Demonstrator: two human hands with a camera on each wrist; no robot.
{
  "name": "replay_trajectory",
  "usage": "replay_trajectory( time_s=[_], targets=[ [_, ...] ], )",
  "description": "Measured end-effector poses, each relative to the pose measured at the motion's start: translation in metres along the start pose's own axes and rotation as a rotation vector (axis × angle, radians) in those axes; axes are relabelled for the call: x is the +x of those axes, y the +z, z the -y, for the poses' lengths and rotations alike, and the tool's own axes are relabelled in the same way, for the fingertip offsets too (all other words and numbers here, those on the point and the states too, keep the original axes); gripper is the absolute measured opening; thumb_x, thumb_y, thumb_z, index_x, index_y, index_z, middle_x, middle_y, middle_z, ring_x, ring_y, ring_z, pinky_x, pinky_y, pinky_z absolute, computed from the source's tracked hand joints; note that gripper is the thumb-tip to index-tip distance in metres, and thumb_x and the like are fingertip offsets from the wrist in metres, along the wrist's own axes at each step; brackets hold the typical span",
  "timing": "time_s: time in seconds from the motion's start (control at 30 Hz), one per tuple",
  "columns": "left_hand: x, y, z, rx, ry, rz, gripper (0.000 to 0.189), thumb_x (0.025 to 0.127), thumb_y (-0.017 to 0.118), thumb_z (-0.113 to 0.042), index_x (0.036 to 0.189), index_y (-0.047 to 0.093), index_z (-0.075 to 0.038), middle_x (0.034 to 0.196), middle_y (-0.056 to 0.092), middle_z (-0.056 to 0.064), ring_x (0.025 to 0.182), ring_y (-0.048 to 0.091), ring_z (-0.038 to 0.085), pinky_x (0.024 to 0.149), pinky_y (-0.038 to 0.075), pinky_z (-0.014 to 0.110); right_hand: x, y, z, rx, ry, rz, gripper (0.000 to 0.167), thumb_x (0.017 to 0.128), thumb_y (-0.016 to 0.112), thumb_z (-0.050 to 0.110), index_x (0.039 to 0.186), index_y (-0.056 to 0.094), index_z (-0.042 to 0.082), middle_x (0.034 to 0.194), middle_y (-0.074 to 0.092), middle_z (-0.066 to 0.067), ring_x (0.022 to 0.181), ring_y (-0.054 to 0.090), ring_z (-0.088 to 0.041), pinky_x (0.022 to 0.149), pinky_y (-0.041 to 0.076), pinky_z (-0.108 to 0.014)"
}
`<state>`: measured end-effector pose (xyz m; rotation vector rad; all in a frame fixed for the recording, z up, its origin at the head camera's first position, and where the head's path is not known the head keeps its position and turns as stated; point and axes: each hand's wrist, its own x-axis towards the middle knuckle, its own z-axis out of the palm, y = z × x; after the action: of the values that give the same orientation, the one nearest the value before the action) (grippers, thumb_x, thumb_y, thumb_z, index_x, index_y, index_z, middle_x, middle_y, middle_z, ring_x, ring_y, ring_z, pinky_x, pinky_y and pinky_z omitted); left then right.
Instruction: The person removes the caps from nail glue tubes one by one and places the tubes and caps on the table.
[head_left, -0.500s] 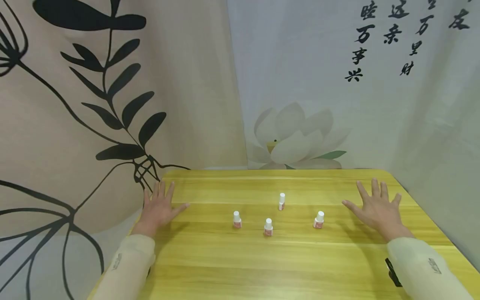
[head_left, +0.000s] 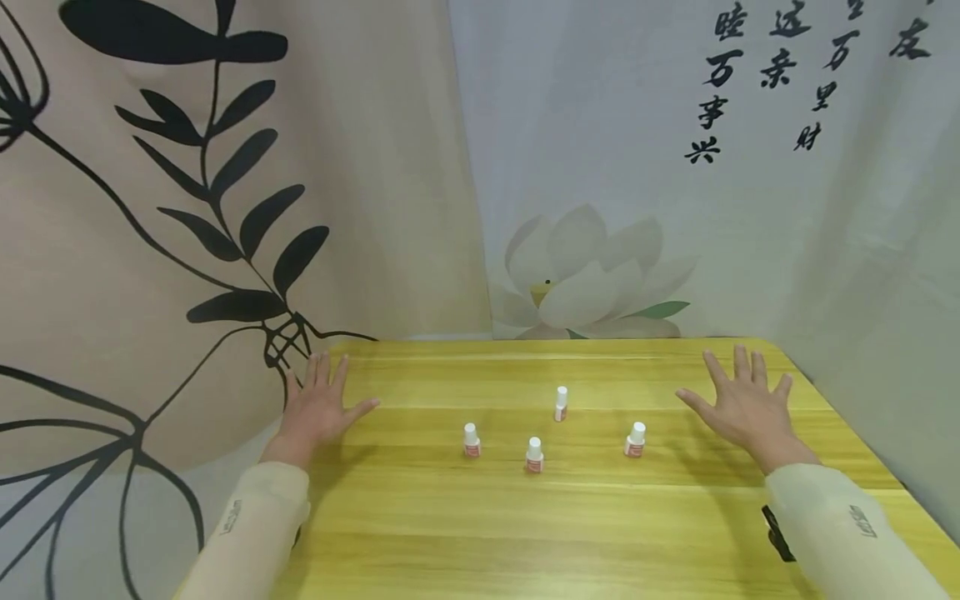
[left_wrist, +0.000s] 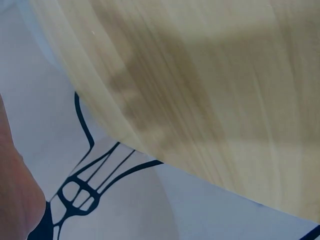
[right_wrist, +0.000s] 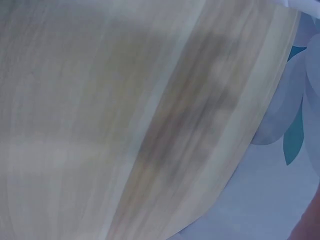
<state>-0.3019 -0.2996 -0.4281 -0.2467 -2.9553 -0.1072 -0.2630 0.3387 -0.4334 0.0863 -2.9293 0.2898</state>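
Several small white bottles with white caps and reddish labels stand upright on the wooden table (head_left: 420, 533). In the head view these are a left bottle (head_left: 471, 440), a front bottle (head_left: 534, 456), a back bottle (head_left: 561, 404) and a right bottle (head_left: 634, 440). My left hand (head_left: 317, 412), fingers spread, is over the table's left edge, holding nothing. Over the right side my right hand (head_left: 746, 408) is also spread and holds nothing, nearest to the right bottle. Each wrist view shows only a sliver of hand, with its shadow on the wood.
Behind the table hangs a pale curtain (head_left: 390, 167) printed with dark plants, a lotus (head_left: 600, 275) and black characters. The table's back edge runs close to it. A dark strap (head_left: 777, 533) shows at my right sleeve (head_left: 840, 517).
My right hand has shifted slightly up and left, fingers still spread. The left hand has barely moved. The whole head view has drifted a little, and the bottles stand in the same arrangement.
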Motion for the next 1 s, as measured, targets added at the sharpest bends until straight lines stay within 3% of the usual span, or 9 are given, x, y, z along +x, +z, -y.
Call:
replay_trajectory(
  time_s=[0.3, 0.7, 1.0],
  targets=[
    [0.011, -0.008, -0.008, 0.006, 0.009, -0.006, 0.108, 0.088, 0.033, -0.082, 0.159, 0.005, -0.006, 0.159, -0.009, 0.03, 0.146, -0.01, 0.045, 0.11, -0.012, 0.066, 0.008, -0.007, 0.011, 0.002, -0.021, -0.042, 0.091, 0.096, 0.039, 0.069, 0.157, 0.019, 0.006, 0.156, -0.005, -0.038, 0.14, -0.004, -0.059, 0.095, -0.009, -0.083],
    [0.02, -0.025, -0.025, 0.015, 0.016, -0.007, 0.105, 0.09, 0.038, -0.078, 0.159, 0.003, -0.008, 0.16, -0.007, 0.03, 0.146, -0.012, 0.046, 0.108, -0.014, 0.067, 0.016, -0.014, 0.023, -0.008, -0.025, -0.046, 0.091, 0.095, 0.037, 0.072, 0.159, 0.014, 0.012, 0.157, -0.004, -0.036, 0.142, -0.009, -0.056, 0.098, -0.009, -0.081],
    [0.035, -0.029, -0.035, 0.002, 0.047, -0.032, 0.107, 0.087, 0.034, -0.082, 0.159, 0.007, -0.008, 0.161, -0.004, 0.028, 0.147, -0.013, 0.043, 0.109, -0.012, 0.067, 0.021, -0.022, 0.038, 0.005, -0.035, -0.04, 0.09, 0.095, 0.037, 0.071, 0.158, 0.018, 0.01, 0.157, -0.004, -0.036, 0.142, -0.008, -0.056, 0.098, -0.007, -0.081]
  ],
)
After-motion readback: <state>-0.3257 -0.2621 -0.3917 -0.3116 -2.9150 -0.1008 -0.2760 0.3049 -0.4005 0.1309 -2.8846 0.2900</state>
